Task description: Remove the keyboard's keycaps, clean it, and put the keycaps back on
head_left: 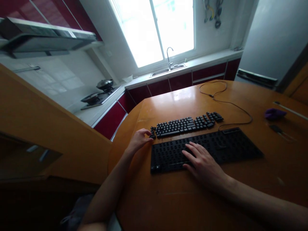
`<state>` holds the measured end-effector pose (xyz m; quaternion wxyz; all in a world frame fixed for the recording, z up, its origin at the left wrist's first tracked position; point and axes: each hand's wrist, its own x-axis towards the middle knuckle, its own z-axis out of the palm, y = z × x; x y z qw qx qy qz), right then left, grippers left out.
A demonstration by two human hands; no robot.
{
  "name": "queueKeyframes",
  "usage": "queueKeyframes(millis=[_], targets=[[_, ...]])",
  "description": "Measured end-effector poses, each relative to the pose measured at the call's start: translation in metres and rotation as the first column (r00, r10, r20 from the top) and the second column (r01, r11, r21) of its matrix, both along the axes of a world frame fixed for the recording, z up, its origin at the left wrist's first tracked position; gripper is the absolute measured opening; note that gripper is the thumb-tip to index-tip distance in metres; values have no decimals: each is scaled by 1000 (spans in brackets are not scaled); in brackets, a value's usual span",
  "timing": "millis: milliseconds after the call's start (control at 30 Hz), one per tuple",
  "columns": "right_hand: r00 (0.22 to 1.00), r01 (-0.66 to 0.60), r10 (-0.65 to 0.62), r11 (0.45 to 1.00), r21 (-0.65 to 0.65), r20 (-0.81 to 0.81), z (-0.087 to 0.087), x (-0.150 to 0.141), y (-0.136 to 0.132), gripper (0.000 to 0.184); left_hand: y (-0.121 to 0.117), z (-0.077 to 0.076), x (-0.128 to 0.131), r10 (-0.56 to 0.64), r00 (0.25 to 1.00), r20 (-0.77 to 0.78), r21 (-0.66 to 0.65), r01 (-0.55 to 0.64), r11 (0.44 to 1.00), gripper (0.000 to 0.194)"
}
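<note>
We see black keycaps (176, 126), a black keyboard base (226, 150) in a grid pattern, an orange-brown table (168, 202), a purple bundle (275, 113) and deep-red cabinets (109, 120).

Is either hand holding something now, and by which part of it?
The left hand is at the leftmost keys; whether it grips one cannot be told. The right hand lies spread over the keyboard base, gripping nothing visible.

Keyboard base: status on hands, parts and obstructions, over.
Left hand at the left end of the loose keycaps. Right hand open over the keyboard base. Cable trailing behind, clear of both hands.
</note>
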<state>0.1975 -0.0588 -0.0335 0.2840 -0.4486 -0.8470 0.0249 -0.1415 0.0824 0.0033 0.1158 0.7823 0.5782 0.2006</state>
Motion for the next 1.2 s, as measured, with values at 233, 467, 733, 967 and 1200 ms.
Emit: queueKeyframes(millis=[233,467,733,967,1200], targets=[[1000,-2,3,1000,17,-1,-3,6,0,37,3,-5,0,18,1000,-14,15,-17,1000,18],[1000,-5,5,1000,-9,-29,-4,6,2,37,3,-7,5,2,1000,19,44,-3,999,13],[1000,-7,7,1000,-12,5,0,7,1,36,-2,1,13,-22,998,65,99,15,995,15],[1000,-10,10,1000,-7,-6,-2,4,3,35,-9,6,22,-53,997,61,92,47,995,12],[999,17,-18,1000,-24,-30,14,-3,13,34,-10,-8,32,-113,992,56,119,105,987,12]])
